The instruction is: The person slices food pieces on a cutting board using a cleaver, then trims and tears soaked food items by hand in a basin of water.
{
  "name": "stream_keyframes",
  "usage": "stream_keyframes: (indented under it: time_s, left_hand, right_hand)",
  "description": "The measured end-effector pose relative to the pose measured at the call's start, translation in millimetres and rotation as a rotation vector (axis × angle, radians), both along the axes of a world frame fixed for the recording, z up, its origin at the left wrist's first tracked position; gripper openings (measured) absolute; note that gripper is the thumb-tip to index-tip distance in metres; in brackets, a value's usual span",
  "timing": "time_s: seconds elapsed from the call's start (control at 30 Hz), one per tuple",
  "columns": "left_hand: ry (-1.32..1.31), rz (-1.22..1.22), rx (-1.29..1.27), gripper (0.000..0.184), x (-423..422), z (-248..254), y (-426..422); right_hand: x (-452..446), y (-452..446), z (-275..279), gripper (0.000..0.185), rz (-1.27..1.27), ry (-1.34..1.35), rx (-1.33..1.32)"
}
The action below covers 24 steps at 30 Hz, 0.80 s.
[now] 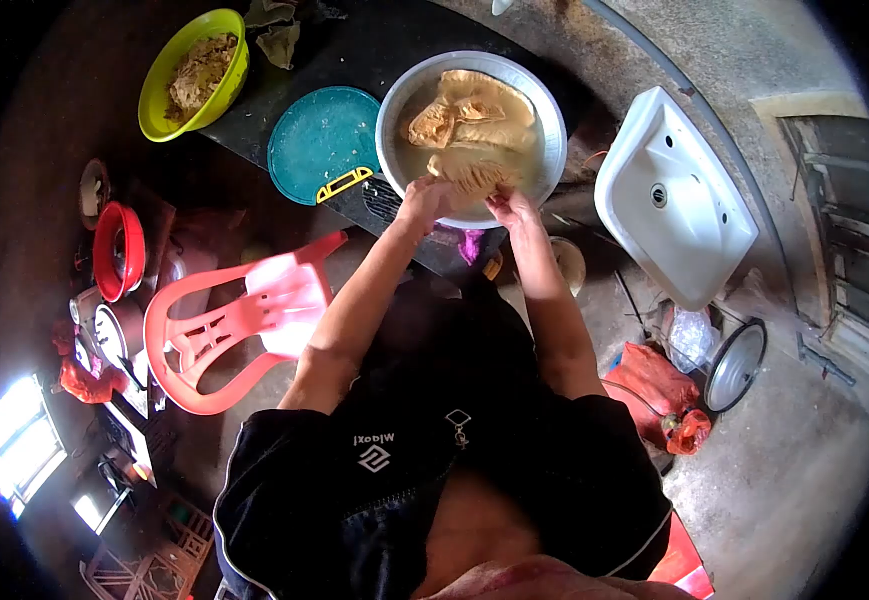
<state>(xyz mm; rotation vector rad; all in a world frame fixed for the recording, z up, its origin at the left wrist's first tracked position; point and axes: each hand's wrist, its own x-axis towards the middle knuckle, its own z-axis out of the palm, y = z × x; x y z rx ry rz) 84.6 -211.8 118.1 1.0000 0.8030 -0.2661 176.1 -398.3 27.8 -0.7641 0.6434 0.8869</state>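
A wide metal basin (557,150) holds cloudy water and several tan, wrinkled pieces (489,95) whose kind I cannot make out. At its near side, a tan piece with ridged folds (474,172) stretches between my hands. My left hand (424,203) is closed on its left end at the basin's rim. My right hand (512,205) pinches the right end, just inside the near rim. Parts of the fingertips are hidden by the piece and the water. Left of the basin lies a round teal cutting board (322,140) with a yellow handle.
A yellow-green bowl (154,105) with tan shreds stands on the dark table's (264,85) far left. A white washbasin (699,200) is at the right. A pink plastic chair (254,320) stands left; a red bag (654,385) and round lid (736,365) lie lower right.
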Motion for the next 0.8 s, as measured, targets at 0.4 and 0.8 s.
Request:
stream_keyframes:
  time_s: [0.4, 0.8]
  left_hand:
    - [-0.148, -0.246, 0.852, 0.028, -2.7, -0.7, -6.3]
    - [-0.122, -0.168, 1.021, 0.050, 25.7, -8.9, 11.1]
  right_hand:
    - [35.9, 14.7, 60.9, 0.049, 0.587, -1.189, -1.166]
    - [128.3, 86.7, 49.2, 0.072, 0.907, -0.969, -1.448]
